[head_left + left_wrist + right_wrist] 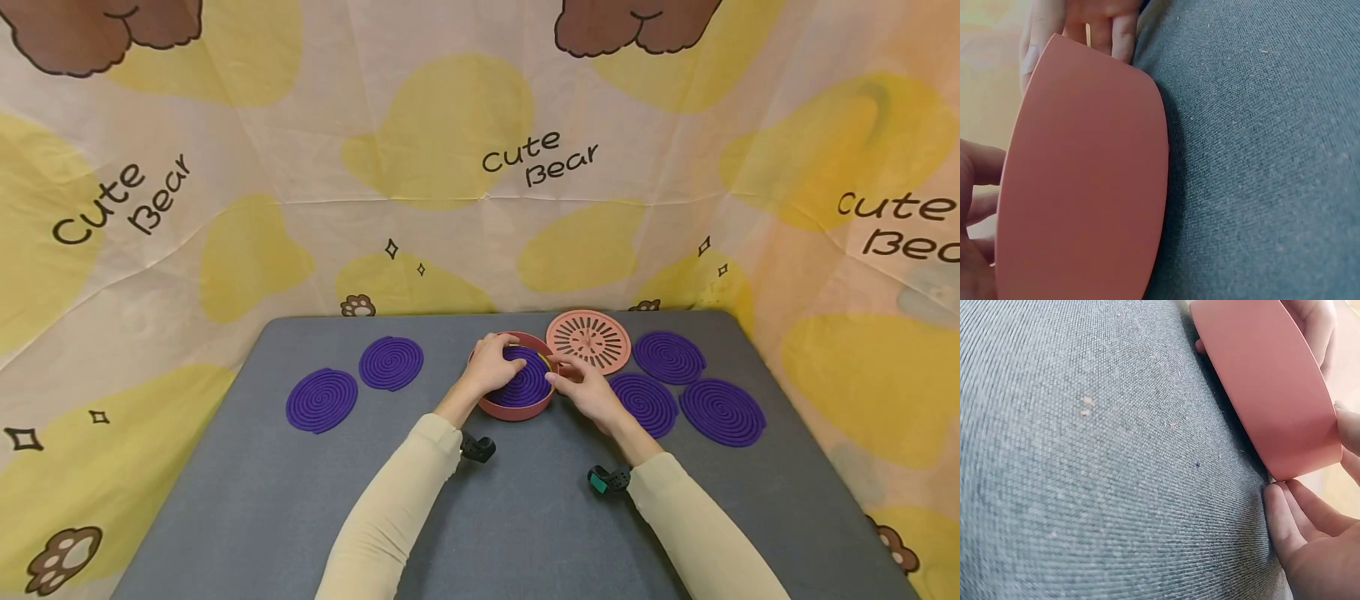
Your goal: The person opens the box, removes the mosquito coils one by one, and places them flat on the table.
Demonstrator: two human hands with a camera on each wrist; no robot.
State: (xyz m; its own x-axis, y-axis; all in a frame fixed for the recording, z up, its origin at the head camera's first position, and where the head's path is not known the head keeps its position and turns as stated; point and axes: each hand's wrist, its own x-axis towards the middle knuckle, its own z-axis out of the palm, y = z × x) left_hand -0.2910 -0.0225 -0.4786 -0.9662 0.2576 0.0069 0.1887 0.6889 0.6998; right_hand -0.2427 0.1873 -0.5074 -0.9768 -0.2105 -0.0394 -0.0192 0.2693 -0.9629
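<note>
A round salmon-pink box (515, 412) stands on the grey table, with a purple mosquito coil (528, 385) lying inside it. My left hand (491, 364) reaches over the box's left side, its thumb and fingers spread and touching the coil. At the right rim, my right hand (585, 390) grips the box with thumb and fingers. The right wrist view shows this hand's fingers (1285, 519) against the lower edge of the box wall (1266, 381). In the left wrist view the wall (1085, 169) hides part of both hands. A thin yellow edge shows beside the coil.
A slotted pink lid (588, 342) lies behind and right of the box. Several purple coils, including one at the far right (722, 412), lie on the right; two more, one at the far left (322, 400), lie on the left. A printed cloth (450, 167) hangs behind the table.
</note>
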